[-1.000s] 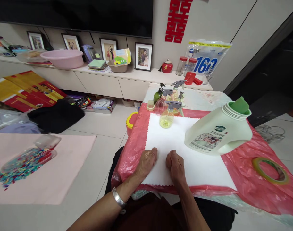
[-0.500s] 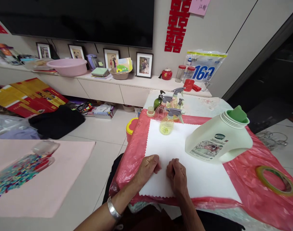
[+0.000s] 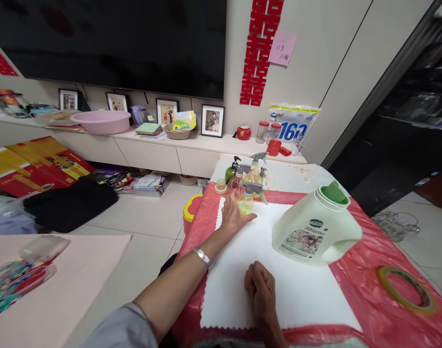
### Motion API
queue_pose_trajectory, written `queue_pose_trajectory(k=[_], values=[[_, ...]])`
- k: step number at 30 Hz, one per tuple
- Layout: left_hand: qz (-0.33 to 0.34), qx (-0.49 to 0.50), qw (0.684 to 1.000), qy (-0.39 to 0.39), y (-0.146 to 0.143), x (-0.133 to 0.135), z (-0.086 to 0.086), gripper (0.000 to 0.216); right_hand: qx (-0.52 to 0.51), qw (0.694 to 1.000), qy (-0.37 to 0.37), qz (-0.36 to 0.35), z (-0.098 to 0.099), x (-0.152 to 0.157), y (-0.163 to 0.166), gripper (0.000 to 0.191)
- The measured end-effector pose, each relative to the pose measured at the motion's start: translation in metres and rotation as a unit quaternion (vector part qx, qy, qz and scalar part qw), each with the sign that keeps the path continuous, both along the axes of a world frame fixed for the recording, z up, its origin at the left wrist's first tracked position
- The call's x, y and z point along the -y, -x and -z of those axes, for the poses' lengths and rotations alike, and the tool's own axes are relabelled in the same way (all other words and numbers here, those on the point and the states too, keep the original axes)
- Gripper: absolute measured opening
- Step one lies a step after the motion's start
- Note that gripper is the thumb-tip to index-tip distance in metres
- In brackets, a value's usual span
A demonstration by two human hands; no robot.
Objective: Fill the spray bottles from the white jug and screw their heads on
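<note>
My left hand [image 3: 233, 216] is stretched far forward over the white scalloped sheet [image 3: 272, 285], fingers extended, right beside a small yellow-green spray bottle [image 3: 247, 203]; it holds nothing that I can see. My right hand [image 3: 259, 289] rests as a loose fist on the near part of the sheet. A large pale green jug [image 3: 315, 229] with a green cap lies tilted on the sheet's right side. More spray bottles [image 3: 255, 169] cluster behind the first one.
Red plastic [image 3: 369, 270] covers the table; a roll of tape [image 3: 404, 289] lies at right. A yellow and red container [image 3: 190, 212] stands on the floor left of the table. A pink mat [image 3: 61, 285] with coloured beads [image 3: 7, 290] is at left. A low cabinet [image 3: 152, 150] holds frames and a pink basin [image 3: 99, 121].
My left hand left the near edge of the sheet and reached forward to the spray bottles, opening its fingers. The right hand stayed put. The view tilted upward.
</note>
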State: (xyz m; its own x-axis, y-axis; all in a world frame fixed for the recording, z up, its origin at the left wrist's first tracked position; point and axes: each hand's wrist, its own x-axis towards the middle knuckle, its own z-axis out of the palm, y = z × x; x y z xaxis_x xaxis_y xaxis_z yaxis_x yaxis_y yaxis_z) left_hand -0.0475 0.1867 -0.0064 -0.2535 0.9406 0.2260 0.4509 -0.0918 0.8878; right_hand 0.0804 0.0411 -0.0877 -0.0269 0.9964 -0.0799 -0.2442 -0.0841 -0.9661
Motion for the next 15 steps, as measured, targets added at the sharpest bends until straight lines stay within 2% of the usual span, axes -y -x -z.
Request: queue_pose_trajectory(k=[4,7,10,13,15], values=[[0.009,-0.008,1.000,0.010,-0.007,-0.008,0.007,0.077,0.004,1.000,-0.009,-0.005,0.003,0.002,0.001,0.058],[0.005,-0.005,1.000,-0.009,-0.005,0.006,0.003,0.070,0.003,1.000,-0.010,-0.014,0.000,0.004,-0.001,0.057],[0.002,-0.006,1.000,-0.017,-0.002,0.039,0.002,0.071,0.058,0.996,-0.062,0.016,-0.013,0.004,-0.005,0.048],[-0.005,0.003,1.000,-0.009,-0.002,0.082,0.012,0.065,0.153,0.971,-0.150,0.110,-0.034,0.003,-0.006,0.031],[-0.020,0.012,1.000,-0.008,-0.004,0.106,0.025,0.062,0.200,0.951,-0.180,0.153,-0.048,0.001,0.001,0.039]])
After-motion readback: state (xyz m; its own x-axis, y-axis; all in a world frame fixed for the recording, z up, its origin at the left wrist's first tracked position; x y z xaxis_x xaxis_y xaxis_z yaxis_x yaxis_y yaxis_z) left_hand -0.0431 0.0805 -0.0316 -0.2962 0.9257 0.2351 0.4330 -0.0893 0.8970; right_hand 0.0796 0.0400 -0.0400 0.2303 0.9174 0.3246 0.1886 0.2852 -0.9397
